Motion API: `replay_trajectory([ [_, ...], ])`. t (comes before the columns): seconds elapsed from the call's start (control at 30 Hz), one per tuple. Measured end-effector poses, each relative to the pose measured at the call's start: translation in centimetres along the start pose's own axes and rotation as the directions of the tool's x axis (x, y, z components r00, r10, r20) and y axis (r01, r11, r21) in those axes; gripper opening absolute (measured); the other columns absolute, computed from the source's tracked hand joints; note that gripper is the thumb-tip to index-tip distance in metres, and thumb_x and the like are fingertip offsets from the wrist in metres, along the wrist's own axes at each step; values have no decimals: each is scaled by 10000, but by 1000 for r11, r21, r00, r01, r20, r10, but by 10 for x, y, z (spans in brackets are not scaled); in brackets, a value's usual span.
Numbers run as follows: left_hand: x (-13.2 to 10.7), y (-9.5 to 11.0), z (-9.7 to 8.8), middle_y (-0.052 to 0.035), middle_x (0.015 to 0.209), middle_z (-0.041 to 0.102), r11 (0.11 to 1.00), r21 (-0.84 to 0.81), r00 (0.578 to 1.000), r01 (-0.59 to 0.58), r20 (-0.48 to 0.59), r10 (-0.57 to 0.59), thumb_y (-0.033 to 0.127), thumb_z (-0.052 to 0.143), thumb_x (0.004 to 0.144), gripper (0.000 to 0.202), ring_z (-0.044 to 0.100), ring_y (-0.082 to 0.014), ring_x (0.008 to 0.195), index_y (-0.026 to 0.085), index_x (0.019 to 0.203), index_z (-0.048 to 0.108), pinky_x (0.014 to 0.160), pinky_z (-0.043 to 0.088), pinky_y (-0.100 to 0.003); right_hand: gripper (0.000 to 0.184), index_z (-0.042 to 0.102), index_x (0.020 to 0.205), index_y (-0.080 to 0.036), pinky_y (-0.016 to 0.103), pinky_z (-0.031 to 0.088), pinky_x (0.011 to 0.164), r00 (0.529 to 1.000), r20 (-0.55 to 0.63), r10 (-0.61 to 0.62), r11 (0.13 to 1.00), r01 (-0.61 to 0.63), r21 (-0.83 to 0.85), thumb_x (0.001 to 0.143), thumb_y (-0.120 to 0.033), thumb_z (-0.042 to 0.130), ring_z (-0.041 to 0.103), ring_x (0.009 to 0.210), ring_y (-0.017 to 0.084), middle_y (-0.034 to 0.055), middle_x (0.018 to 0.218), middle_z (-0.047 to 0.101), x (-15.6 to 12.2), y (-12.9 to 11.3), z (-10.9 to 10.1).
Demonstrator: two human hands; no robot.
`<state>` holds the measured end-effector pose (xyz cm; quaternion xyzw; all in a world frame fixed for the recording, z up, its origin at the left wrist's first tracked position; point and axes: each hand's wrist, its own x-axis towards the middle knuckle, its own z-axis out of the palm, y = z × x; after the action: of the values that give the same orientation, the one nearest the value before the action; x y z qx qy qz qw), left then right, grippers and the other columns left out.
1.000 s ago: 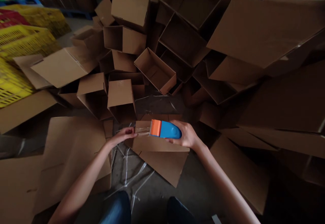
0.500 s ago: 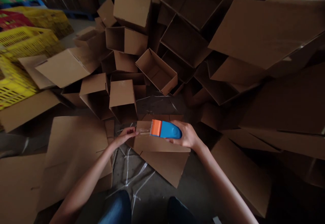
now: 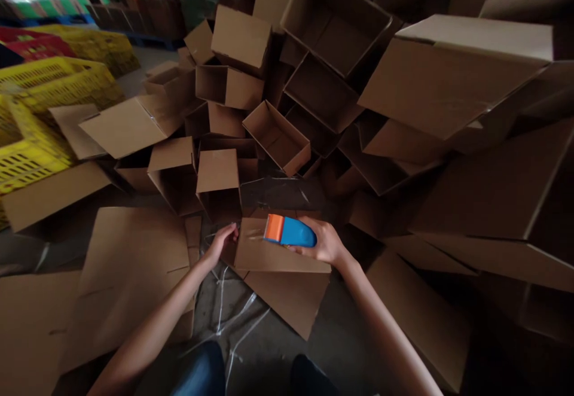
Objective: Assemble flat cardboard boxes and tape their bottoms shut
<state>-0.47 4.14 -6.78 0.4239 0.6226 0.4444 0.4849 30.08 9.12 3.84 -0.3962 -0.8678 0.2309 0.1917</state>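
My right hand point(image 3: 326, 241) is wrapped round a blue and orange tape dispenser point(image 3: 291, 231), whose orange end points left. The dispenser sits low over the top of a cardboard box point(image 3: 278, 258), and a short strip of clear tape point(image 3: 255, 232) shows to its left. At the box's left edge is my left hand point(image 3: 224, 239), its fingers curled together; whatever may be between the fingertips is hidden. One box flap point(image 3: 287, 297) slants out towards my legs.
Open boxes point(image 3: 278, 136) lie piled ahead, with larger ones point(image 3: 448, 85) stacked on the right. Flattened cardboard point(image 3: 134, 264) lies at left. Yellow crates point(image 3: 40, 163) stand at far left. Whitish strands point(image 3: 222, 300) are scattered on the floor.
My left hand has shifted slightly left and down, to the box's edge, and less tape shows between it and the dispenser. The view has tilted up a little.
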Motion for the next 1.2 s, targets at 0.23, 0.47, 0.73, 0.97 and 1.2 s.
replay_trajectory([
  [0.23, 29, 19, 30, -97, 971, 672, 969, 239, 947, 57, -320, 24, 290, 365, 900, 239, 626, -228, 983, 191, 923, 581, 845, 461, -330, 539, 604, 1122, -242, 323, 509, 763, 1000, 3, -21, 1000, 21, 17, 726, -593, 709, 697, 927, 270, 55, 1037, 718, 0, -4, -2],
  [0.47, 20, 35, 47, -226, 1043, 720, 854, 501, 963, 141, -268, -1, 375, 275, 990, 484, 657, -332, 1075, 130, 985, 692, 880, 455, -408, 668, 595, 1244, -249, 374, 536, 819, 999, 37, -30, 999, 31, -29, 688, -589, 742, 683, 1041, 313, 80, 1199, 698, -1, -10, -9],
  [0.73, 17, 50, 48, -211, 1074, 738, 721, 662, 966, 205, -257, -39, 508, 264, 981, 585, 683, -350, 1045, 168, 1105, 723, 790, 483, -388, 754, 512, 1394, -333, 395, 545, 851, 973, 217, -82, 988, 107, -108, 688, -428, 759, 679, 1076, 305, 34, 1270, 674, 6, -13, -33],
  [0.97, 20, 51, 45, -210, 1030, 747, 681, 688, 957, 251, -283, -67, 496, 269, 979, 582, 695, -360, 996, 163, 1090, 734, 745, 483, -384, 714, 578, 1342, -334, 393, 544, 816, 959, 277, 54, 974, 11, -225, 670, -458, 784, 687, 1036, 320, 37, 1236, 693, -13, 27, -95],
  [1.2, 27, 49, 46, -220, 1019, 745, 674, 700, 963, 235, -262, -64, 487, 278, 974, 573, 692, -372, 982, 156, 1048, 740, 728, 478, -381, 662, 636, 1273, -307, 421, 550, 804, 924, 214, 318, 910, -234, -343, 640, -408, 802, 681, 1034, 351, 60, 1209, 704, -74, 60, -168],
])
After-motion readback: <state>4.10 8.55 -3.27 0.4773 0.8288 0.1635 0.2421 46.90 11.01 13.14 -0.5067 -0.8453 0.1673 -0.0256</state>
